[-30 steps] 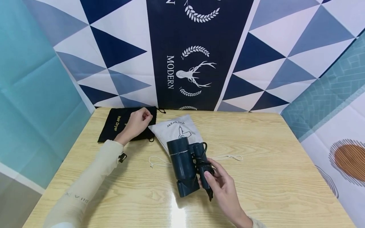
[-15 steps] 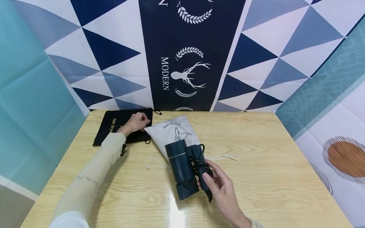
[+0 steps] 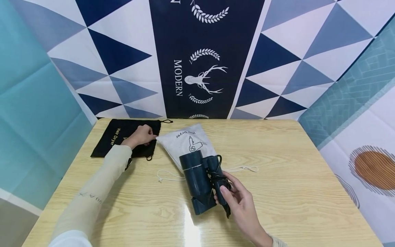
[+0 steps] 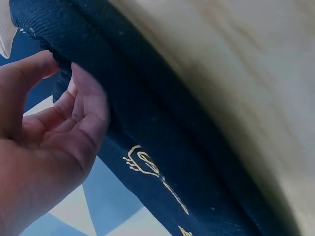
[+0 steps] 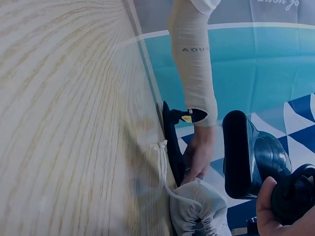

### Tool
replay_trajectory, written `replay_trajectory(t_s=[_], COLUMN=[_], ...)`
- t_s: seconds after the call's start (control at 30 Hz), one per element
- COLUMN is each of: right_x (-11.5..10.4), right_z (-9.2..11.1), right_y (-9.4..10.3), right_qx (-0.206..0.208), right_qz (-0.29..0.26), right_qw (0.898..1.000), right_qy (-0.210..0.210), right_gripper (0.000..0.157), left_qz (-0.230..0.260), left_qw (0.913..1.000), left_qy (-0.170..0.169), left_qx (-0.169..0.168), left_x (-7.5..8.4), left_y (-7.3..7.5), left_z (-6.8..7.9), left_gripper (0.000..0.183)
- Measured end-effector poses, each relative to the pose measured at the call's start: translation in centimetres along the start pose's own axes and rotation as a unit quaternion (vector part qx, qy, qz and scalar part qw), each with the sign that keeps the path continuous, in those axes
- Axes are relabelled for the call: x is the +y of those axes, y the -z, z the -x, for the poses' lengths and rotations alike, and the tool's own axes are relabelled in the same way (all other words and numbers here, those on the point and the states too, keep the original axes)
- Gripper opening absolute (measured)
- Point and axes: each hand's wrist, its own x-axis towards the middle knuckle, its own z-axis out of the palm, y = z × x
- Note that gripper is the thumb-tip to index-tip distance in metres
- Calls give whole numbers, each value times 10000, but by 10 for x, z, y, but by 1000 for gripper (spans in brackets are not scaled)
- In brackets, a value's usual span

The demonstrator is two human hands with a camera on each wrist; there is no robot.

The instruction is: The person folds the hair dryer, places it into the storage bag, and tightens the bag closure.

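My left hand (image 3: pixel 140 136) is at the right end of a black drawstring pouch (image 3: pixel 106 139) printed "Hair Dryer" in gold, lying flat at the back left. In the left wrist view, the thumb and fingers pinch the pouch's gathered edge (image 4: pixel 61 78); some fingertips are hidden by the cloth. My right hand (image 3: pixel 243 206) grips the folded handle of a dark blue hair dryer (image 3: pixel 197 176), thumb on top, with a black cord (image 3: pixel 217 176) wound round the handle. The dryer's barrel overlaps the lower part of a pale grey drawstring pouch (image 3: pixel 188 139) in the head view.
White drawstrings (image 3: pixel 242 169) spread from both sides of the grey pouch over the wooden table (image 3: pixel 277 178). A patterned cloth wall (image 3: pixel 129 51) stands along the back edge, with teal cloth (image 3: pixel 40 103) on the left.
The black pouch has slid left and a little toward me along with my left hand, away from the grey pouch. My right hand and the hair dryer have stayed nearly still.
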Motion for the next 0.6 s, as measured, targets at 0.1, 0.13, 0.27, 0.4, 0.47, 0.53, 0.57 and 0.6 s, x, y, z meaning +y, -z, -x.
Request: replay_trajectory(t_s=[0.1, 0.13, 0.27, 0.4, 0.47, 0.53, 0.57, 0.6], right_x=[0, 1, 2, 3, 4, 4, 4, 5], right_z=[0, -1, -1, 0, 0, -1, -1, -1], right_y=[0, 0, -1, -1, -1, -1, -2, -2], right_qx=[-71, -109, -184, -140, -124, -120, -127, -129], right_qz=[-43, -40, -48, -48, -47, -27, -31, -21], right_qw=[10000, 9999, 9997, 9998, 9999, 9999, 9999, 9999], right_qy=[53, 77, 133, 104, 72, 40, 28, 1], right_gripper=[43, 43, 43, 42, 42, 42, 42, 41], left_qz=[74, 92, 214, 266, 260, 195, 162, 133], left_qw=[9999, 9998, 9996, 9992, 9989, 9984, 9980, 9975], left_qy=[-117, -150, -201, -273, -327, -405, -446, -489], left_qx=[0, 12, 49, 113, 192, 337, 416, 488], left_x=[-4, -6, -12, -14, -13, -10, -8, -6], left_y=[2, 2, 1, 0, 1, 4, 6, 9], left_z=[7, 9, 16, 22, 26, 31, 33, 36], left_gripper=[27, 27, 25, 24, 23, 23, 23, 22])
